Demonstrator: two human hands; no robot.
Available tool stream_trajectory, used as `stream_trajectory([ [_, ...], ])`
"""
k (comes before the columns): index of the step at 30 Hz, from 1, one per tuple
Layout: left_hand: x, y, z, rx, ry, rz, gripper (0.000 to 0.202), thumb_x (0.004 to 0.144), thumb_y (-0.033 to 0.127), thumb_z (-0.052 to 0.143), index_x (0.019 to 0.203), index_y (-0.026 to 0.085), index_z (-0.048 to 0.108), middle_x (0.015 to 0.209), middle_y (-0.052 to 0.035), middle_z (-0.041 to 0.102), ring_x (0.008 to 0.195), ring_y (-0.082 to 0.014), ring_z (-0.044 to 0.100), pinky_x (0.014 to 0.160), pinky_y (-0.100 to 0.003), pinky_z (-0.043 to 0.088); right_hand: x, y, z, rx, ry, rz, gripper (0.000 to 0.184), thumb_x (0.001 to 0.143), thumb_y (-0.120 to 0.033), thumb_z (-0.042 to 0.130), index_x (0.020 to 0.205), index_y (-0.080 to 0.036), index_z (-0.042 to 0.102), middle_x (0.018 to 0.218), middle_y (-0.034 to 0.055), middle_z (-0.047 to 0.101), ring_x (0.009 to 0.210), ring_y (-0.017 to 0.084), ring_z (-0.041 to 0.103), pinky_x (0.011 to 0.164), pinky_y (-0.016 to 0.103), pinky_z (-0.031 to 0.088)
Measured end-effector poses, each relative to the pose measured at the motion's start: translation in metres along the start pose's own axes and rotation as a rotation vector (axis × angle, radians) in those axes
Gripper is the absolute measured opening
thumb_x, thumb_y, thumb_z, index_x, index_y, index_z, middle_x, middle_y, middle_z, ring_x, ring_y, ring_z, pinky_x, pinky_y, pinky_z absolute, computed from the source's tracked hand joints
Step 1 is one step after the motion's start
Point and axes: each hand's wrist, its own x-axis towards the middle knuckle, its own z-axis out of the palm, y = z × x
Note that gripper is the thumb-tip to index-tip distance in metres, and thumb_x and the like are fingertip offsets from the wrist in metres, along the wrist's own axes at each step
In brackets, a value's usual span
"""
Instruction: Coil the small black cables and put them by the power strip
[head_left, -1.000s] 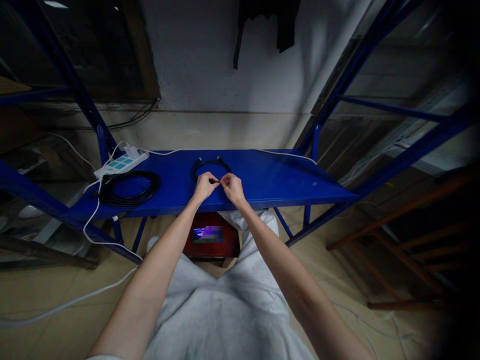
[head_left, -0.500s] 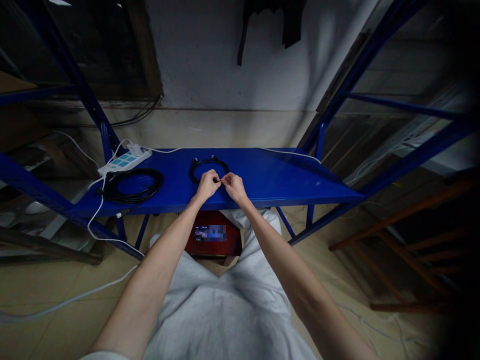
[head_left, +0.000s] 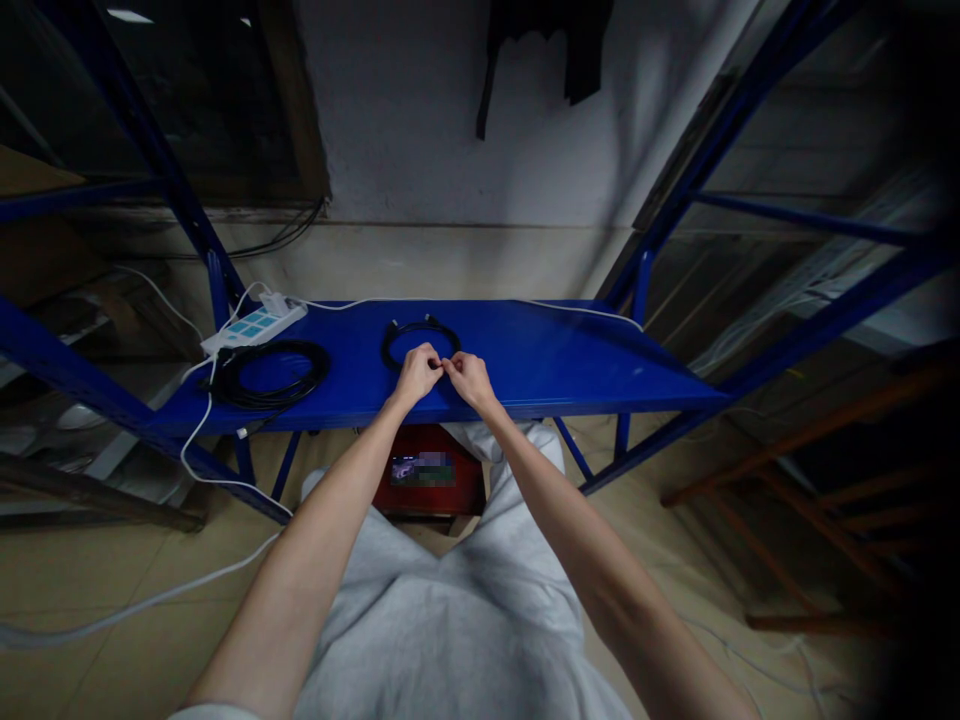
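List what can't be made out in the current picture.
All in the head view:
Anything pinched by the left hand or right hand: too small, covered by the fingers.
Near side of the smaller black cable coil: hidden by both hands.
Image on the lit screen: mostly pixelated.
Top of the dark hanging item: cut off by the upper edge.

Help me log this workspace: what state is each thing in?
Small black cable ring: coiled.
Large black cable ring: coiled, one end overhanging.
White plastic power strip: on or off unclear.
Dark rectangular phone: screen lit.
Bare left grip: pinched.
Bare right grip: pinched.
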Motion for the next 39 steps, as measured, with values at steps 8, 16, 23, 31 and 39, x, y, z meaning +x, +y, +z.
stream_trajectory([
  [8,0.001,0.003,-0.002,0.045,-0.03,-0.01,0.017,0.073,0.005,0.066,0.061,0.016,0.061,0.075,-0.0016,0.06,0.069,-0.0139,0.055,0.066,-0.027,0.041,0.01,-0.018,-0.014,-0.147,-0.198,0.173,0.02,0.094,-0.028,0.058,0.089,-0.016,0.072,0.095,0.0118,0.074,0.093,0.022,0.069,0.072,0.022,0.044],
  [16,0.001,0.003,-0.003,0.066,-0.051,-0.022,0.018,0.071,0.006,0.07,0.06,0.016,0.059,0.075,-0.0013,0.057,0.071,-0.0144,0.052,0.066,-0.027,0.039,0.024,-0.033,-0.022,-0.154,-0.262,0.285,0.01,0.083,-0.018,0.067,0.089,-0.014,0.074,0.083,0.0103,0.073,0.086,0.02,0.07,0.071,0.022,0.048],
  [23,0.0,0.001,-0.002,0.064,-0.05,-0.012,0.016,0.073,0.007,0.07,0.063,0.016,0.061,0.076,-0.0013,0.058,0.07,-0.0138,0.052,0.066,-0.026,0.039,0.029,-0.03,-0.023,0.138,-0.385,0.455,0.017,0.086,-0.017,0.066,0.07,-0.012,0.065,0.049,0.0005,0.057,0.045,0.008,0.05,0.047,0.018,0.04],
  [31,0.001,0.003,-0.002,0.088,-0.081,-0.02,0.015,0.073,0.005,0.067,0.066,0.016,0.061,0.08,-0.0026,0.06,0.076,-0.0152,0.056,0.071,-0.027,0.043,0.036,-0.031,-0.028,0.358,-0.57,0.624,0.028,0.092,-0.006,0.051,0.065,-0.016,0.049,0.044,-0.0052,0.041,0.037,0.004,0.033,0.036,0.013,0.025],
  [39,-0.001,0.006,-0.003,0.086,-0.071,-0.017,0.013,0.075,0.007,0.068,0.068,0.016,0.062,0.084,-0.0048,0.062,0.079,-0.0171,0.059,0.075,-0.028,0.046,0.043,-0.028,-0.032,0.2,-0.523,0.502,0.021,0.087,-0.01,0.055,0.066,-0.015,0.055,0.046,-0.0034,0.046,0.043,0.008,0.04,0.045,0.017,0.036],
])
